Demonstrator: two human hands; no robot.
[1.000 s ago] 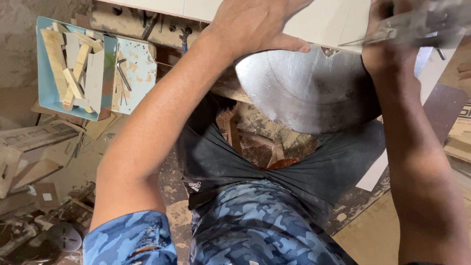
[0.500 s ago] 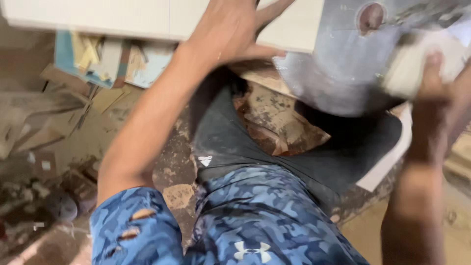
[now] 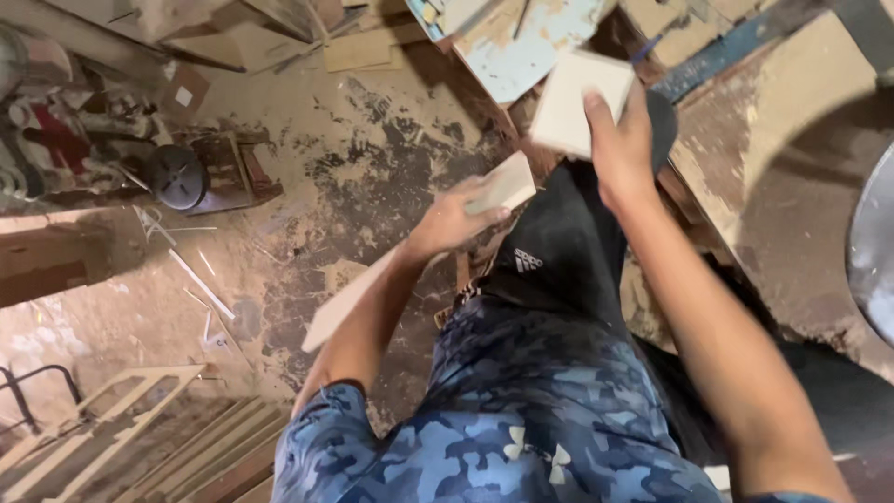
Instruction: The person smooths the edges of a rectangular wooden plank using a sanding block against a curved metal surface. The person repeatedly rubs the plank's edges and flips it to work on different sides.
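Left hand (image 3: 450, 222) closed around a long pale strip (image 3: 410, 256), gripping near its upper end; the strip slants down past the forearm over the dusty floor (image 3: 279, 205). Right hand (image 3: 622, 140) holds a pale square offcut (image 3: 577, 101), thumb across its face, the other fingers hidden behind it. The offcut sits just above the strip's top end, apart. Saw blade (image 3: 875, 251) at right edge. Wooden frames (image 3: 121, 419) lie lower left.

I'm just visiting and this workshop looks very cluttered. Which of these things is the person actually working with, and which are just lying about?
In hand:
- long pale board, gripped by the left hand
- small square pale offcut, held by the right hand

Lying about:
- round dark disc on the dusty floor
- thin strips scattered on the floor
- wooden frames at lower left
- chipped pale blue panel
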